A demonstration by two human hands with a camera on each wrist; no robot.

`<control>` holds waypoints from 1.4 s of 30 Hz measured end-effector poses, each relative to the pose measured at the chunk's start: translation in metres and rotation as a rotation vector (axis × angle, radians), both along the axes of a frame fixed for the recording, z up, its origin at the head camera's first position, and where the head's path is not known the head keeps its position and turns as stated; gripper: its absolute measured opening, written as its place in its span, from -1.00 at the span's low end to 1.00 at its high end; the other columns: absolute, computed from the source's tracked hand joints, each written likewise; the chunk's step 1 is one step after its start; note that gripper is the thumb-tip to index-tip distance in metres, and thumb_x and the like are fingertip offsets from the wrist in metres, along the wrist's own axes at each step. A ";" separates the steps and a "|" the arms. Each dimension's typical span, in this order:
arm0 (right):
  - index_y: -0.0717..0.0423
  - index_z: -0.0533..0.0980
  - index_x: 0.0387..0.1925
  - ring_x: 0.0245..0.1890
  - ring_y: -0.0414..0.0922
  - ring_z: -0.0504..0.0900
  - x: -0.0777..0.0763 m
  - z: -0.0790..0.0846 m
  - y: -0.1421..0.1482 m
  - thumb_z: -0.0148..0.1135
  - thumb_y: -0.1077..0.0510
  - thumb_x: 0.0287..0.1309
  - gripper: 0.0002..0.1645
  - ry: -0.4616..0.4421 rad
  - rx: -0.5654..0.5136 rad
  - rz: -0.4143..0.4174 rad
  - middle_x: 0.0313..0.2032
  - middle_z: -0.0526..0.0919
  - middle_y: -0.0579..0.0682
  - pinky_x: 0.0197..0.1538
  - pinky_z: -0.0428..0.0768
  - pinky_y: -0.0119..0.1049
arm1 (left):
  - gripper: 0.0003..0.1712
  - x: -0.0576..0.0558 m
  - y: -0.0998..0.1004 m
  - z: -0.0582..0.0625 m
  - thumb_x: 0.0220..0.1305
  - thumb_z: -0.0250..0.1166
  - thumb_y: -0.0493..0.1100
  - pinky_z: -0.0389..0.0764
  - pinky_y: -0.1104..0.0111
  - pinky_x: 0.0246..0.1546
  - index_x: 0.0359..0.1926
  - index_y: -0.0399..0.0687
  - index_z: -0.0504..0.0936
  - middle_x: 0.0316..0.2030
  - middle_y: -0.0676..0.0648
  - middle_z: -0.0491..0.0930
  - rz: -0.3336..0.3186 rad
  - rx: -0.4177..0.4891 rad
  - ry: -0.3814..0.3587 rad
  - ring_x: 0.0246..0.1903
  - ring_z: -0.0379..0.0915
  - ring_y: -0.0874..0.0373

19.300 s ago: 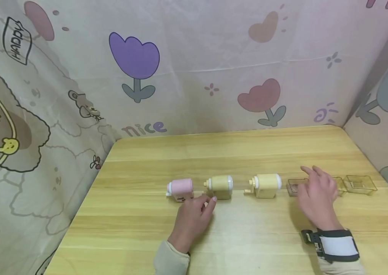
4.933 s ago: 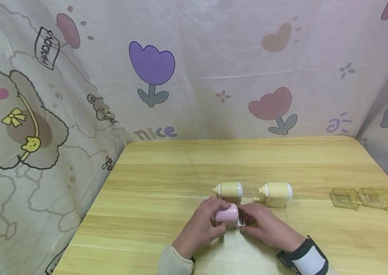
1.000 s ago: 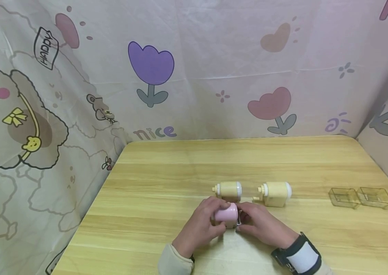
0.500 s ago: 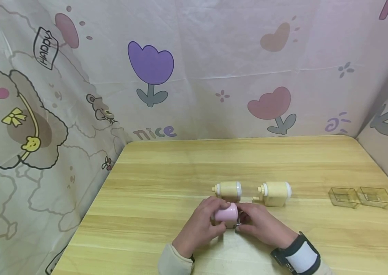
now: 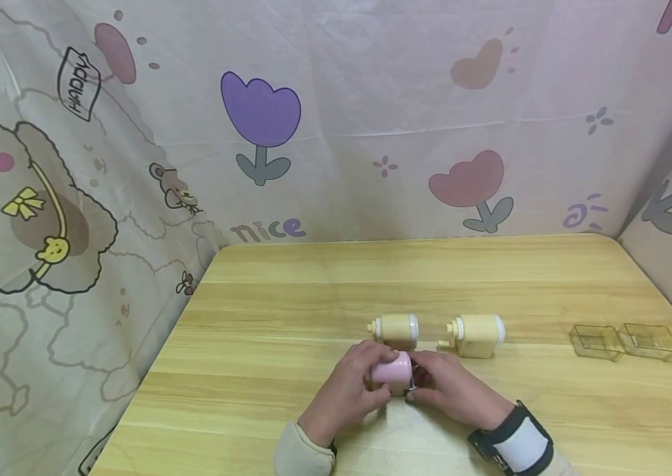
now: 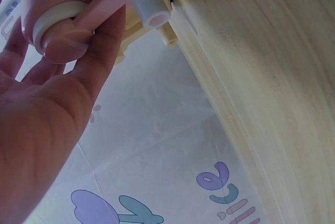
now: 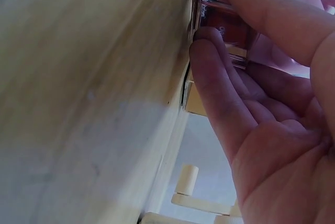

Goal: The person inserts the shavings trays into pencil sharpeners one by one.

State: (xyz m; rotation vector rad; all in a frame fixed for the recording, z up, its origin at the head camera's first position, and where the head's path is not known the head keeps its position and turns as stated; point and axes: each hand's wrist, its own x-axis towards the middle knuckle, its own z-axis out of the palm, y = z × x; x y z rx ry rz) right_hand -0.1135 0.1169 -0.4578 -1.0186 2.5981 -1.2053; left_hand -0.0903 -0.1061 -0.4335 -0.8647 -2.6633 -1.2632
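A pink hand-crank pencil sharpener point(image 5: 392, 371) stands near the middle of the table, its crank point(image 6: 107, 4) facing left. My left hand point(image 5: 348, 390) grips its body from the left, fingers over the top and thumb on the near side. At its right end my right hand point(image 5: 455, 390) pinches a transparent, dark-tinted shavings drawer point(image 7: 225, 22) between thumb and fingers. In the right wrist view most of that drawer sits within the sharpener's lower opening, with the fingertips right at its outer end.
Just behind the hands stand two yellow pencil sharpeners, a smaller one point(image 5: 397, 327) and a larger one point(image 5: 479, 336). Two clear yellow drawers point(image 5: 596, 342) lie side by side toward the right edge of the wooden table point(image 5: 312, 284). A printed cloth point(image 5: 342, 99) hangs behind.
Since the oldest frame, the pink sharpener has come right and nearer, and the dark drawer has left the row at right. Over the last seconds my right hand has edged left with it.
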 end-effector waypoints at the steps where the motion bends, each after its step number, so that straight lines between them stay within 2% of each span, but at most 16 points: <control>1: -0.07 0.49 -0.02 -0.23 -0.32 0.54 0.000 0.000 0.000 0.39 0.11 -0.01 -0.54 -0.001 -0.002 0.000 -0.23 0.57 -0.29 -0.13 0.55 -0.31 | -0.51 0.000 0.000 0.000 -0.03 0.35 -0.31 0.49 0.40 -0.09 -0.01 0.09 0.54 0.02 0.15 0.48 0.000 -0.001 0.000 -0.01 0.34 0.23; 10: -0.04 0.49 0.01 -0.20 -0.33 0.53 0.000 -0.001 -0.002 0.40 0.09 -0.04 -0.49 0.030 0.011 -0.021 -0.20 0.57 -0.31 -0.10 0.54 -0.29 | -0.51 0.000 0.000 -0.001 -0.02 0.35 -0.30 0.49 0.39 -0.07 -0.01 0.11 0.53 0.02 0.16 0.47 0.001 0.002 -0.014 -0.01 0.34 0.23; 16: -0.01 0.48 0.03 -0.14 -0.30 0.52 0.001 -0.001 -0.003 0.41 0.09 -0.05 -0.47 0.053 0.033 -0.046 -0.13 0.58 -0.25 -0.05 0.54 -0.26 | -0.51 -0.001 -0.001 0.000 -0.02 0.35 -0.28 0.48 0.38 -0.04 0.00 0.10 0.53 0.03 0.16 0.47 0.002 0.002 -0.006 0.01 0.34 0.23; 26: -0.03 0.48 0.02 -0.13 -0.29 0.53 0.002 -0.002 -0.003 0.41 0.10 -0.06 -0.47 0.075 0.029 -0.044 -0.12 0.58 -0.25 -0.04 0.54 -0.25 | -0.51 0.000 -0.001 -0.001 -0.02 0.36 -0.28 0.49 0.39 -0.07 -0.01 0.09 0.53 0.02 0.16 0.48 -0.004 0.004 -0.001 0.00 0.34 0.22; 42: -0.01 0.48 0.04 -0.13 -0.29 0.53 0.000 0.000 -0.005 0.41 0.11 -0.05 -0.46 0.032 0.019 -0.036 -0.12 0.58 -0.25 -0.03 0.53 -0.26 | -0.50 -0.001 0.000 0.000 -0.01 0.36 -0.29 0.48 0.39 -0.05 0.01 0.08 0.53 0.04 0.14 0.48 -0.005 -0.008 -0.004 0.02 0.34 0.22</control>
